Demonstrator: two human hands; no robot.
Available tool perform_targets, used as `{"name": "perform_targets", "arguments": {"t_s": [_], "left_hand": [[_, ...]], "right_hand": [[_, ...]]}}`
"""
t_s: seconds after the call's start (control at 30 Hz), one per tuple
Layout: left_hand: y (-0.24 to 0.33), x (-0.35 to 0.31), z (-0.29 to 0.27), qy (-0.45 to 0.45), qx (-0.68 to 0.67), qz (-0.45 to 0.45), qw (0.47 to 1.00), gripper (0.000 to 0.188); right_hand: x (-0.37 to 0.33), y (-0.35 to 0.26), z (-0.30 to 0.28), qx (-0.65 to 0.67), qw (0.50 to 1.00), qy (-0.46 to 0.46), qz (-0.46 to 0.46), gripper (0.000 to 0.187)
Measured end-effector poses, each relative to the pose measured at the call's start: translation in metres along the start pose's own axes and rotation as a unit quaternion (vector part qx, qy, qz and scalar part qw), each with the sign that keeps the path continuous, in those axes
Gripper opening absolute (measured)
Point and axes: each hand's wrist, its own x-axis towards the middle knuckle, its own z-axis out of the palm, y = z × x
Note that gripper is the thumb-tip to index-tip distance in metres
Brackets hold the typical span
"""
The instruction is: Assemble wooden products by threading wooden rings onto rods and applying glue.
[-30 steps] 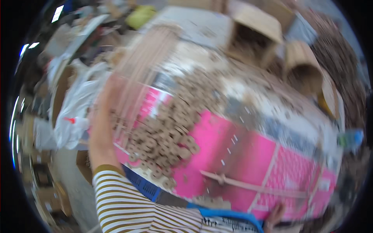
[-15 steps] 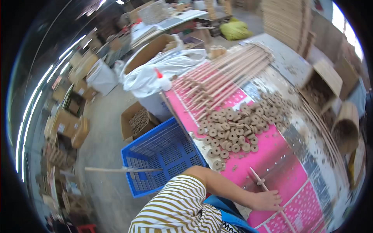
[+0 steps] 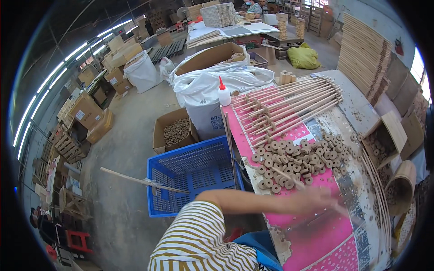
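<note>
My left hand, smeared by motion, is closed around a thin wooden rod above the pink table covering. A small wooden piece sits on this rod, between the hand and its far end. The rod's far end passes over a heap of round wooden discs with holes in their centres. Beyond the heap, several wooden rods lie side by side, with discs threaded on them near their left ends. My right hand is out of view.
Left of the table stands a blue plastic crate with a stick across its rim. Behind it are a carton of small wooden pieces and a white sack. A red-capped glue bottle stands at the table's corner. An open box lies right.
My left hand has risen from the near part of the table toward the disc heap, carrying the rod. The whole view has shifted, and a person now shows at the far table.
</note>
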Motion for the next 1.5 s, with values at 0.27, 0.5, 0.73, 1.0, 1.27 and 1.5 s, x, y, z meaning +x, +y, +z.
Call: {"name": "perform_targets", "arguments": {"t_s": [0.27, 0.5, 0.73, 1.0, 1.27, 1.5], "left_hand": [[-0.199, -0.006, -0.206, 0.148, 0.247, -0.153, 0.945, 0.044], [-0.317, -0.013, -0.275, 0.114, 0.377, -0.314, 0.864, 0.037], [-0.4, -0.012, -0.261, 0.055, 0.36, -0.392, 0.844, 0.035], [-0.448, 0.014, -0.237, 0.034, 0.335, -0.431, 0.837, 0.034], [-0.489, -0.008, -0.242, 0.032, 0.277, -0.39, 0.878, 0.038], [-0.517, -0.019, -0.26, -0.079, 0.378, -0.36, 0.85, 0.049]], "right_hand": [[0.03, -0.045, -0.026, -0.079, 0.997, 0.009, 0.003, 0.036], [0.028, -0.121, -0.056, -0.263, 0.902, -0.112, 0.324, 0.047], [0.024, -0.109, -0.059, -0.253, 0.874, -0.138, 0.391, 0.056], [0.013, -0.103, -0.058, -0.268, 0.874, -0.126, 0.384, 0.052], [0.014, -0.099, -0.047, -0.16, 0.929, -0.043, 0.33, 0.026], [0.037, -0.126, -0.044, -0.112, 0.926, -0.019, 0.359, 0.012]]}}
